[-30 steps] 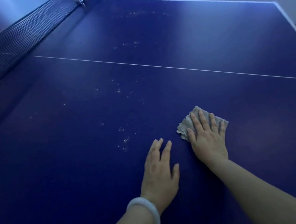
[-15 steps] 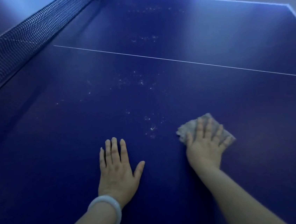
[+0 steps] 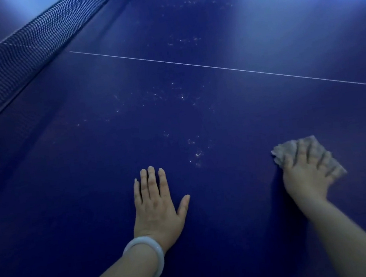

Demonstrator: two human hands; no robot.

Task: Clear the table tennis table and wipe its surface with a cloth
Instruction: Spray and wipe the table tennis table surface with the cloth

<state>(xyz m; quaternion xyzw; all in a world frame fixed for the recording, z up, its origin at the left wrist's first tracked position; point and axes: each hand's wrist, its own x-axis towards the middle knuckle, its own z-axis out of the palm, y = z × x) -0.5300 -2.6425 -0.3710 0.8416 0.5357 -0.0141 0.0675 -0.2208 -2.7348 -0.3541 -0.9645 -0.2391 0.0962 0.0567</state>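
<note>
Setting: a person leaned over a dark blue table tennis tabletop, seen from their own head height in dim, bluish light.
Left hand: the left hand lay flat on the tabletop, palm down, four fingers straight and close together, thumb spread out to the side. It held nothing.
Bracelet: a pale, smooth bangle circled the left wrist.
Right hand: the right hand pressed down on the cloth, fingers straight and slightly fanned across it. This hand looked blurred, so finer detail of the fingers could not be told.
Cloth: a small grey-brown cloth lay bunched on the tabletop under the right hand, its edges showing beyond the fingertips and at both sides. It sat on the near half of the surface, to the right, well apart from the left hand.
Specks: pale specks were scattered over the blue surface between and beyond the two hands, with more patches farther away.
White line: a thin white line ran across the tabletop beyond the hands.
Net: a dark mesh net stretched along the upper left.
</note>
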